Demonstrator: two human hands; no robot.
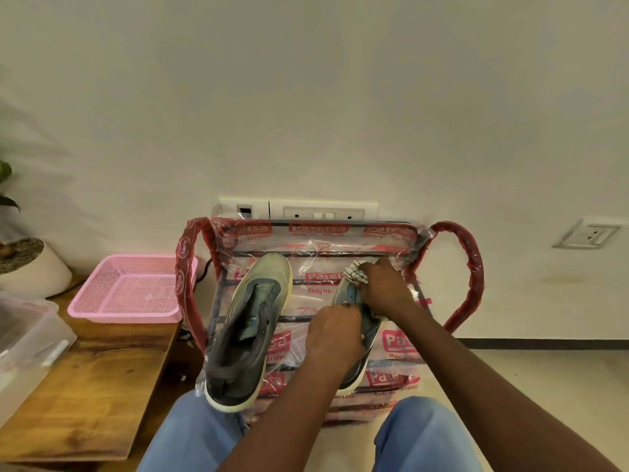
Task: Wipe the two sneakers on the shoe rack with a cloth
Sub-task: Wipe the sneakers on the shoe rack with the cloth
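Note:
Two grey-green sneakers lie on the top shelf of a plastic-wrapped shoe rack (384, 233). The left sneaker (252, 321) lies free, toe toward the wall. The right sneaker (366, 335) is mostly hidden under my hands. My left hand (335, 332) grips that sneaker around its middle. My right hand (384, 287) presses a white striped cloth (354, 272) against the sneaker's toe end.
A pink mesh basket (131, 287) sits on a wooden table (95, 376) left of the rack, with a clear plastic box (27, 338) and a potted plant (30, 267). Wall sockets (323, 211) are behind the rack. My knees in blue trousers (425, 434) are below.

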